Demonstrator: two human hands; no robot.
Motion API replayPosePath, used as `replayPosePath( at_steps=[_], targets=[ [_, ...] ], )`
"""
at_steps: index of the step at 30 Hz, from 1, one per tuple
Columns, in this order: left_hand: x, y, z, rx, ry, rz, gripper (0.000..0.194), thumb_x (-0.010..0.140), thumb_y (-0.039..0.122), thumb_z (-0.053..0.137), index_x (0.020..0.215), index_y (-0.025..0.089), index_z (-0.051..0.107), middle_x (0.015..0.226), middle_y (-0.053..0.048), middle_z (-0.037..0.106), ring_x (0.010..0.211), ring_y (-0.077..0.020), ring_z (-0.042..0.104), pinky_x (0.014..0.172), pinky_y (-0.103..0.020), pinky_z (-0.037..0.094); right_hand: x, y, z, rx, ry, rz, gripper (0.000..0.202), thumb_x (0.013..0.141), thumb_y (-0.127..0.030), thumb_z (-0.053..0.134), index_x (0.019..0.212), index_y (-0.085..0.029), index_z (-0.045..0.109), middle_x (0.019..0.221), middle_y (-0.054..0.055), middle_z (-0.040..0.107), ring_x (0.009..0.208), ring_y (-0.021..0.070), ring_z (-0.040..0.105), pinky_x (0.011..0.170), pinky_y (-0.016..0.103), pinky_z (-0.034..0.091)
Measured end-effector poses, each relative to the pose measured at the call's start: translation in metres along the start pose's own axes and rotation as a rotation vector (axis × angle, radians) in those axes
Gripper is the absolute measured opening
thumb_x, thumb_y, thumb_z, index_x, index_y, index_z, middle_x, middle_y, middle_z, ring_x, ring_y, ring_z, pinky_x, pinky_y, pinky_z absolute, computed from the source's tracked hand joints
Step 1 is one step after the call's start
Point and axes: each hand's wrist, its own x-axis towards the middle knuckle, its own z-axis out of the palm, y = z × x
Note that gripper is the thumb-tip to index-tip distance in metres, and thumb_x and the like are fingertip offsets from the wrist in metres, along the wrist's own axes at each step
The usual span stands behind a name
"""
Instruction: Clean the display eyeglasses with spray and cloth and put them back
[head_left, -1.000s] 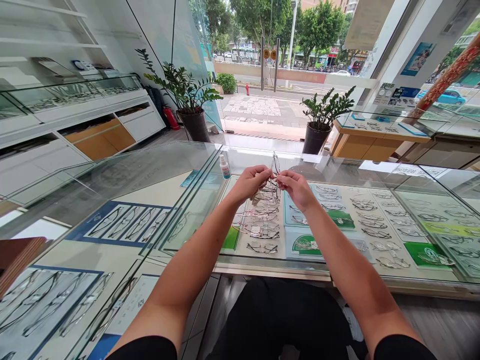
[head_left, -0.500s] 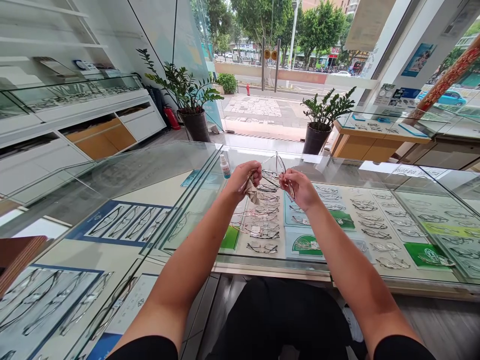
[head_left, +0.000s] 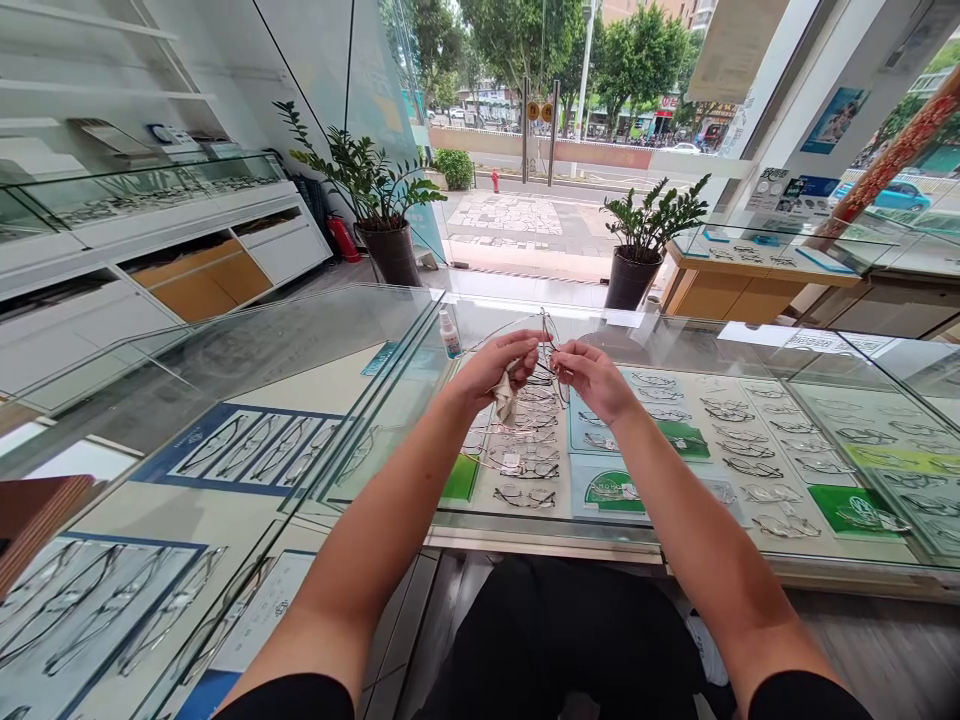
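Observation:
Thin-framed glasses [head_left: 550,330] are held up between my two hands, above the glass counter. My left hand [head_left: 504,366] is closed around a crumpled beige cloth [head_left: 505,397], its fingertips at the left side of the frame. With bent fingers pinched together, my right hand [head_left: 592,376] grips the glasses from the right. A thin temple arm seems to stretch left over my left hand. The small spray bottle [head_left: 450,335] with a white cap stands on the counter, left of my left hand.
Under the glass counter top [head_left: 360,310] lie rows of spectacles [head_left: 525,495] and green cards [head_left: 857,510]. Potted plants [head_left: 390,250] stand beyond it near the glass door. A brown object [head_left: 45,510] is at the left edge.
My left hand has moved right and its fingers have straightened somewhat toward the glasses. My right hand has shifted slightly left. The glasses have turned and moved a little left.

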Motion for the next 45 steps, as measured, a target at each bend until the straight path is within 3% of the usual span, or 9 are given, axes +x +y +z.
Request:
replayPosePath(
  at_steps=[9, 24, 30, 38, 45],
  targets=[
    [0.003, -0.005, 0.002, 0.057, 0.023, 0.008, 0.037, 0.079, 0.045, 0.09, 0.088, 0.018, 0.066, 0.065, 0.005, 0.055, 0.05, -0.0046, 0.045, 0.046, -0.017, 0.032, 0.0, 0.003, -0.001, -0.045, -0.001, -0.031, 0.025, 0.083, -0.047, 0.09, 0.082, -0.025, 0.078, 0.086, 0.0, 0.07, 0.075, 0.0142, 0.051, 0.072, 0.031, 0.043],
    [0.004, -0.005, 0.004, 0.072, 0.099, 0.075, 0.037, 0.081, 0.048, 0.084, 0.082, 0.019, 0.062, 0.061, 0.005, 0.051, 0.05, -0.0073, 0.045, 0.045, -0.018, 0.033, 0.003, 0.003, -0.003, 0.132, 0.132, -0.053, 0.029, 0.077, -0.047, 0.095, 0.083, -0.026, 0.076, 0.088, -0.001, 0.07, 0.073, 0.0115, 0.056, 0.065, 0.026, 0.049],
    [0.006, -0.001, 0.0, -0.041, 0.201, 0.12, 0.036, 0.074, 0.042, 0.085, 0.078, 0.019, 0.057, 0.059, 0.007, 0.045, 0.05, -0.0065, 0.04, 0.044, -0.018, 0.031, 0.005, -0.005, -0.009, 0.229, 0.236, -0.088, 0.031, 0.074, -0.045, 0.096, 0.085, -0.027, 0.074, 0.084, -0.002, 0.067, 0.075, 0.012, 0.059, 0.061, 0.025, 0.049],
    [0.01, 0.002, -0.002, -0.139, 0.386, 0.149, 0.027, 0.08, 0.035, 0.072, 0.075, 0.021, 0.051, 0.057, 0.008, 0.038, 0.049, -0.0074, 0.039, 0.045, -0.02, 0.029, 0.004, -0.004, -0.007, 0.167, 0.277, -0.086, 0.03, 0.075, -0.047, 0.091, 0.09, -0.029, 0.073, 0.095, 0.001, 0.074, 0.085, 0.017, 0.064, 0.068, 0.031, 0.05],
    [0.013, -0.002, -0.005, -0.019, 0.47, 0.192, 0.019, 0.081, 0.034, 0.072, 0.09, 0.021, 0.06, 0.061, 0.007, 0.045, 0.05, -0.0078, 0.043, 0.047, -0.02, 0.032, 0.006, -0.003, -0.014, 0.132, 0.333, -0.122, 0.034, 0.076, -0.053, 0.09, 0.093, -0.03, 0.071, 0.101, 0.002, 0.076, 0.092, 0.0199, 0.067, 0.073, 0.034, 0.053]
  ],
)
